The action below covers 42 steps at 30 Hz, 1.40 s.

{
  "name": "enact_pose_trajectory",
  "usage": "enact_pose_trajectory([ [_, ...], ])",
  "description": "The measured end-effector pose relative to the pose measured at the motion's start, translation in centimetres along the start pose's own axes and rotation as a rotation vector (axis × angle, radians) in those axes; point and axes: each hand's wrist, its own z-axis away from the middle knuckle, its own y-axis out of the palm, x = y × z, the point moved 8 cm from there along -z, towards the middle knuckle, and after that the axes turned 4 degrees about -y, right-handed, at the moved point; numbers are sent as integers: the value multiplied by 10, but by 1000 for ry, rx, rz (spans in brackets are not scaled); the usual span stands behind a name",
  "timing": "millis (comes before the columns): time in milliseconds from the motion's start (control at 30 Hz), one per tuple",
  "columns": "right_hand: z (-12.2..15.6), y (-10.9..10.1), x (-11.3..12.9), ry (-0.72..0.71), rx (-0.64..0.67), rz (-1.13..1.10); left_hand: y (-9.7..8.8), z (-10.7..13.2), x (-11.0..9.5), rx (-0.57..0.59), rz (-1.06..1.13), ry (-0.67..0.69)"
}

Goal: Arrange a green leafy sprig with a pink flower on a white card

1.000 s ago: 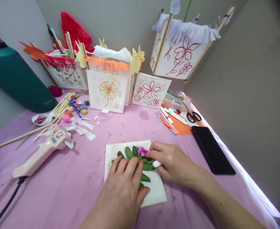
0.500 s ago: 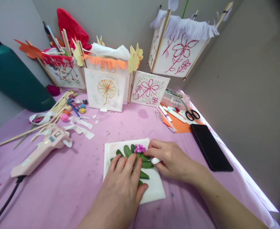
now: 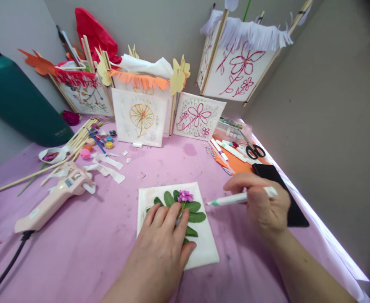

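Observation:
A square white cloth-like panel (image 3: 205, 250) lies flat on the table. On it is a leafy sprig (image 3: 196, 217) with a small pink flower cluster (image 3: 185, 196) at its upper part. Laid flat over the sprig, my left hand (image 3: 162, 237) presses it against the panel and hides some of its leaves and stem; the thumb points out to the right. My right hand (image 3: 265, 210) is closed round a white marker (image 3: 229, 199) with a pale green tip. That tip points left, just beyond the panel's right edge.
A pink glue gun (image 3: 57, 202) with a black cord lies left, near wooden sticks (image 3: 24, 181) and a teal bottle (image 3: 21, 101). Decorated panels (image 3: 139, 118) stand behind. On the right are scissors (image 3: 255, 151), more markers (image 3: 232, 151) and a black phone (image 3: 294, 214), partly covered by my right hand.
My right hand has moved right, off the flower and leaves, and the marker in it now lies with its tip toward the panel. My left hand has stayed in place.

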Motion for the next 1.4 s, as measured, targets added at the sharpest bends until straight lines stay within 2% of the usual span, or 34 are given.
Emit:
enact_pose_trajectory([
  [133,4,27,-10,126,168,-84,0,1,0,-11,7,-1],
  [267,3,34,-10,136,171,-37,0,2,1,-28,5,-4],
  [667,5,36,-7,88,157,5,-2,4,1,-88,50,16],
  [933,5,35,-5,62,153,38,0,3,1,-64,25,8],
  [1200,6,37,-1,10,169,-31,-2,7,1,-136,67,35],
  [1400,7,37,0,-16,156,-59,-3,6,1,-146,78,49],
])
